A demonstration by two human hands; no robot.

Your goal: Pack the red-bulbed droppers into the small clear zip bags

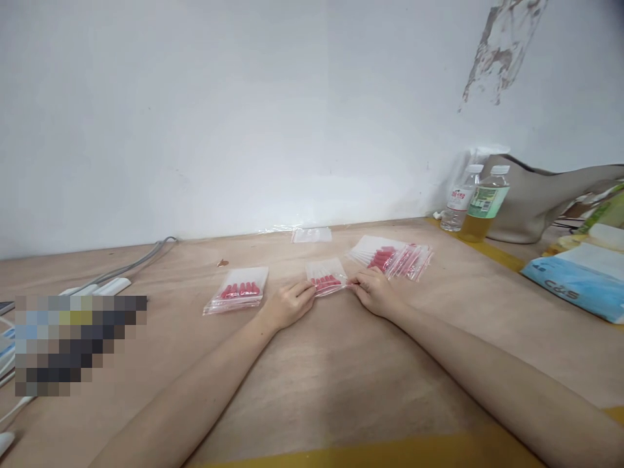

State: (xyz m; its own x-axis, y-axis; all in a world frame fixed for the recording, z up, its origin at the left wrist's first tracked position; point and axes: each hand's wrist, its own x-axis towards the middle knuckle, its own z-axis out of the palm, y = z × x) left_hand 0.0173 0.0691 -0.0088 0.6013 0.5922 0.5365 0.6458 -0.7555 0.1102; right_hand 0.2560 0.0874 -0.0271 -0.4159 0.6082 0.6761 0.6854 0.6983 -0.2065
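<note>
A small clear zip bag (327, 275) with red-tipped pieces inside lies on the wooden table (312, 377) between my hands. My left hand (287, 304) pinches its left end, fingers closed. My right hand (374, 291) pinches its right end, fingers closed too. To the left lies a stack of similar filled bags (238, 289). To the right, behind my right hand, a fanned pile of such bags (392, 257) is spread out.
An empty clear bag (311, 234) lies near the wall. Two plastic bottles (475, 201) and a beige bag (541, 195) stand at the back right, with a blue tissue pack (575, 283) in front. Cables and a white power strip (97, 286) lie at the left.
</note>
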